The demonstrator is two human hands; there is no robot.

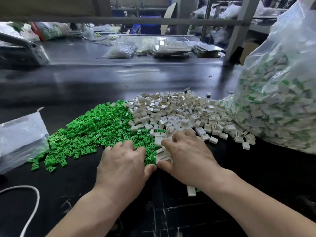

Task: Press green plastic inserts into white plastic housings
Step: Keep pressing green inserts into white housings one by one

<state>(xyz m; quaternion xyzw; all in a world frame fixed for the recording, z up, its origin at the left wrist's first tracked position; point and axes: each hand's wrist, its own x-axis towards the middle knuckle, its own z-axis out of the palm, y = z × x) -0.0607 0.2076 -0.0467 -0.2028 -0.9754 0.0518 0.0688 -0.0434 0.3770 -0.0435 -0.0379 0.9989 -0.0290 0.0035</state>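
Now, your left hand (123,161) curls into the near green inserts (89,130), your right hand (186,156) into the white housings (179,113) just right. Whether either grips a piece, I cannot tell. Single out one each, square them, then press.

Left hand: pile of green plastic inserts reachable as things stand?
Likely yes: the left hand rests on the near edge of the pile of green plastic inserts, nothing lying between. The right hand is beside it, on the white plastic housings.
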